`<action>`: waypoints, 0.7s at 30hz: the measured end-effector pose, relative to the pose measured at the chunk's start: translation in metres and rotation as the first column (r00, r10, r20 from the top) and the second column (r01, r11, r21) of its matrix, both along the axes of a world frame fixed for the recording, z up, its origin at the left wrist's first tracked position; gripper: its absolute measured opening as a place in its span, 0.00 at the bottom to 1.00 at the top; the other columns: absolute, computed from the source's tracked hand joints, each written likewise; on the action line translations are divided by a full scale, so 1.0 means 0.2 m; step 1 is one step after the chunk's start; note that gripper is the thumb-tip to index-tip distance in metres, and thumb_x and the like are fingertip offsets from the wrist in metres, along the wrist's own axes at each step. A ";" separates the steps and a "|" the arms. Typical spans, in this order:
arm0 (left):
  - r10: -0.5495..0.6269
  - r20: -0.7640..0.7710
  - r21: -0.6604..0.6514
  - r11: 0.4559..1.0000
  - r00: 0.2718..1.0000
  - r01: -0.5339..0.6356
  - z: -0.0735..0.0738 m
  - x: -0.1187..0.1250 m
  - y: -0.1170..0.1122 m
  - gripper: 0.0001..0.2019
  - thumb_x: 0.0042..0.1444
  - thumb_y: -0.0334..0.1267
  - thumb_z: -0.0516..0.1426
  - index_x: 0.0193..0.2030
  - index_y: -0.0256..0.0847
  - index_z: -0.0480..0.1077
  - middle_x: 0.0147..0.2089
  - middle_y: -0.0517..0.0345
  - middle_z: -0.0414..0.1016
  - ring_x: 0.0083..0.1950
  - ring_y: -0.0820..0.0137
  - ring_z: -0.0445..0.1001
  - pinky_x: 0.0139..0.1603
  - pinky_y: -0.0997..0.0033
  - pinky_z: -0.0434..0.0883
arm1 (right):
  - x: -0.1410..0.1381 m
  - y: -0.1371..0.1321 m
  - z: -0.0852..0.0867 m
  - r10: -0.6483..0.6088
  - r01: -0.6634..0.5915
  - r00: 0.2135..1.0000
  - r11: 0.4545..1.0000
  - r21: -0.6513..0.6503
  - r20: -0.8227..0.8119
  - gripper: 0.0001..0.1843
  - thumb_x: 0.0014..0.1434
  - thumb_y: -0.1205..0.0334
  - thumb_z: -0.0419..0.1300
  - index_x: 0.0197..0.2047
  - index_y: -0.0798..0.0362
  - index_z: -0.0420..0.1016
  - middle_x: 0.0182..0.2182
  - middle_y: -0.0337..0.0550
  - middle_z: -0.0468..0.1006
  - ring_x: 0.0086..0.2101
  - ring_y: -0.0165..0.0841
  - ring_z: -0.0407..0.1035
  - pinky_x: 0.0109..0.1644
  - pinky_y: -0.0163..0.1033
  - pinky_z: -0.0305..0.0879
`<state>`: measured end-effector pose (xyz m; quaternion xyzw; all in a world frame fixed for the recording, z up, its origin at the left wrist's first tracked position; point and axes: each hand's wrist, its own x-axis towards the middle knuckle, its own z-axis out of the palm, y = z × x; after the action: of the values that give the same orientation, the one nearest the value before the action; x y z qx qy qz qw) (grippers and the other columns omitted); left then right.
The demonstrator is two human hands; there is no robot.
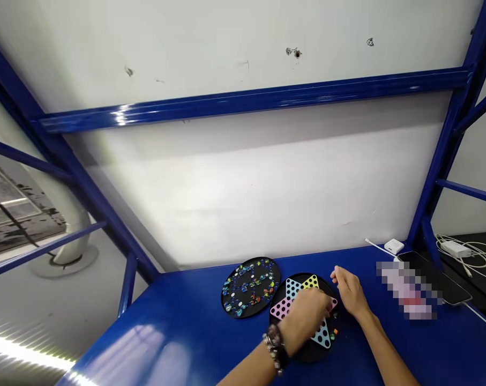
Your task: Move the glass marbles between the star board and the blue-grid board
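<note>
A round black Chinese checkers board [299,356] lies on the blue table, its star of holed points in light blue, yellow and pink. My left hand [307,316], with a watch and beaded bracelet at the wrist, is over the star. Its fingers are curled down near the right-hand pink point; the fingertips are hidden and slightly blurred. My right hand [349,289] hovers just off the board's right rim, fingers bent in as if pinched; what they hold, if anything, does not show. Small marbles [333,333], green and orange among them, lie by the board's lower right edge.
Left of the board is a black round tray [247,296] with many coloured glass marbles. At right lie a black phone [435,279], a pixelated patch, a white charger [394,246] and cables. A blue metal frame [259,103] and white wall stand behind.
</note>
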<state>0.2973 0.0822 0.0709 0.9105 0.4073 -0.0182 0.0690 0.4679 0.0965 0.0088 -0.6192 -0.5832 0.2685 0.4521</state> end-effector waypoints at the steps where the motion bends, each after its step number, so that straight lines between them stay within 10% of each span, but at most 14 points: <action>1: 0.056 0.018 0.015 0.998 0.998 -0.056 0.03 -0.08 0.03 0.08 0.61 0.32 0.58 0.38 0.44 0.79 0.39 0.54 0.83 0.42 0.64 0.80 0.40 0.70 0.71 | 0.00 0.00 0.00 0.004 -0.004 1.000 1.000 -0.001 -0.005 0.34 0.68 0.34 0.38 0.32 0.48 0.74 0.32 0.46 0.82 0.37 0.41 0.76 0.39 0.39 0.69; 6: 0.555 0.250 -0.097 0.830 0.793 -0.550 0.06 -0.59 0.18 0.09 0.60 0.36 0.57 0.42 0.43 0.79 0.42 0.56 0.83 0.45 0.63 0.80 0.46 0.68 0.72 | -0.03 -0.03 0.04 0.041 -0.042 0.999 0.999 0.021 0.006 0.32 0.69 0.36 0.39 0.32 0.48 0.72 0.33 0.45 0.82 0.38 0.40 0.75 0.41 0.40 0.67; 11: 0.601 0.292 -0.125 0.795 0.744 -0.593 0.04 -0.81 0.22 0.14 0.61 0.36 0.54 0.49 0.41 0.77 0.49 0.54 0.82 0.51 0.60 0.79 0.53 0.64 0.72 | -0.04 -0.03 0.05 0.037 -0.038 0.999 0.999 0.039 0.025 0.32 0.70 0.37 0.39 0.30 0.48 0.71 0.30 0.44 0.80 0.35 0.40 0.74 0.41 0.40 0.65; 15: 0.526 0.372 -0.100 0.842 0.765 -0.531 0.09 -0.63 0.15 0.16 0.65 0.36 0.49 0.50 0.43 0.76 0.51 0.55 0.82 0.51 0.63 0.78 0.54 0.66 0.71 | -0.04 -0.04 0.06 0.029 -0.029 0.999 0.999 0.039 0.019 0.32 0.70 0.36 0.39 0.30 0.48 0.71 0.31 0.44 0.81 0.35 0.39 0.75 0.41 0.40 0.65; 21: 0.109 0.244 -0.182 0.981 0.964 -0.065 0.13 -0.09 -0.10 0.12 0.62 0.37 0.56 0.49 0.47 0.77 0.54 0.56 0.81 0.55 0.64 0.78 0.57 0.67 0.72 | -0.02 -0.02 0.04 0.004 -0.004 1.000 0.999 0.035 0.027 0.33 0.69 0.36 0.38 0.31 0.48 0.73 0.32 0.44 0.82 0.36 0.40 0.75 0.41 0.40 0.66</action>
<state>0.2800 0.0625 0.0964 0.8772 0.4316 0.0658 0.1997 0.4644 0.0926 0.0163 -0.6135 -0.5951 0.2508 0.4546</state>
